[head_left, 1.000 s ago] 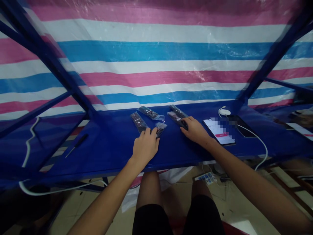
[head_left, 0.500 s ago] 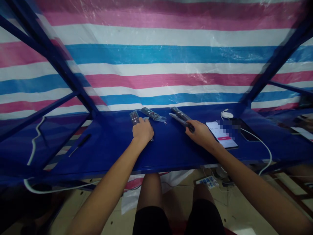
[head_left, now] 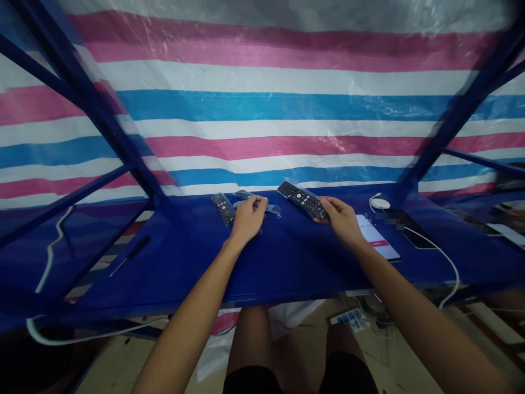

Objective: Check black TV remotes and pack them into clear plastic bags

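My right hand (head_left: pixel 342 219) grips the lower end of a black remote control (head_left: pixel 301 200) in clear plastic wrap, its buttons facing up and its far end pointing up-left. My left hand (head_left: pixel 248 219) is closed, thumb and fingers bent together; whatever may be between them is hidden. Just left of that hand, a wrapped remote control (head_left: pixel 222 209) lies on the blue table (head_left: pixel 283 257). Behind the left fingers lies another wrapped remote, mostly covered, with its plastic end (head_left: pixel 273 209) sticking out to the right.
To the right are a phone with a lit screen (head_left: pixel 379 249), a dark phone (head_left: pixel 420 238) and a white cable coil (head_left: pixel 379 203). A screwdriver (head_left: pixel 137 249) lies at the left. Blue frame bars (head_left: pixel 109 137) slant up on both sides before a striped sheet (head_left: pixel 287 106).
My left hand has moved right, off the left remote and toward the middle one. My right hand has turned its remote so the button face shows. The view has tilted up slightly.
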{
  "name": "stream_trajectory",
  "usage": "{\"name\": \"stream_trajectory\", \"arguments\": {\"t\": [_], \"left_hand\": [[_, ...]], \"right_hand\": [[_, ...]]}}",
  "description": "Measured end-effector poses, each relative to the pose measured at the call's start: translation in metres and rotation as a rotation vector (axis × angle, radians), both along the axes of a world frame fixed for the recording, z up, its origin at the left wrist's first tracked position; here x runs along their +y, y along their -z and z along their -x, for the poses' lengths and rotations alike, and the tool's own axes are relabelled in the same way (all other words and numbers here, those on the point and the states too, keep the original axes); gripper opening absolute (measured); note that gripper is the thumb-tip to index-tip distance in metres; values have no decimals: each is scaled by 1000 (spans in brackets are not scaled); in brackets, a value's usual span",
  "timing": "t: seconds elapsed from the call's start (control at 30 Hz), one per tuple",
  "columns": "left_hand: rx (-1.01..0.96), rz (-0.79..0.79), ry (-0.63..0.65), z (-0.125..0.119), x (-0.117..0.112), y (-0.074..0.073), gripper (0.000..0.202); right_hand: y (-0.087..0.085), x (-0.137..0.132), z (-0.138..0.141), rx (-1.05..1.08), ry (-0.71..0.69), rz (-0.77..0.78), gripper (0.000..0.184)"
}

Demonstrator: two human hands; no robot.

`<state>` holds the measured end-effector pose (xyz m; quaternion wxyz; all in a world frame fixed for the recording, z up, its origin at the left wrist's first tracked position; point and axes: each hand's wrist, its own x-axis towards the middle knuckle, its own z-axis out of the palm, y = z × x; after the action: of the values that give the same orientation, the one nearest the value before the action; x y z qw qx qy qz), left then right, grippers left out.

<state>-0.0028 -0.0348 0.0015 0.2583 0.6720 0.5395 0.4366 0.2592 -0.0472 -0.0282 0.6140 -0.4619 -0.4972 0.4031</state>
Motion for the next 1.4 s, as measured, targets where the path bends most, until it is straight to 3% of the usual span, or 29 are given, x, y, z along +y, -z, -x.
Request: {"name": "stream_trajectory", "arguments": {"t": [0.17,0.3,0.4,0.5,0.6,0.73,0.87,1.13,1.4], "left_hand": [[-646,423,228,-8,-9,5,48],[-830,485,324,-7,-25,7,38],[-775,538,419,0,-35,10,38],[-638,656,560,4,-43,11,34],[-526,724,681,2,-48,8,37],[-402,760,768,0,-41,5,40],[-365,828,849,5,-28,9,41],[-432,928,860,12,-21,21,48],[-326,960,800,11,-22,19,38]], "right_hand": [[3,-25,27,-281,-60,-250,36],[5,-57,40,-637,-311,-561,38],[4,-69,39,-710,-445,-622,41],[3,-63,31,-682,-348,-627,29],[3,-47,20,-762,-251,-650,34],[4,-28,13,-973,-289,-783,45],[8,-19,16,-1059,-307,-907,34],[18,-20,17,-1036,-317,-853,26],[18,-24,23,-1122,-296,-939,19]]}}
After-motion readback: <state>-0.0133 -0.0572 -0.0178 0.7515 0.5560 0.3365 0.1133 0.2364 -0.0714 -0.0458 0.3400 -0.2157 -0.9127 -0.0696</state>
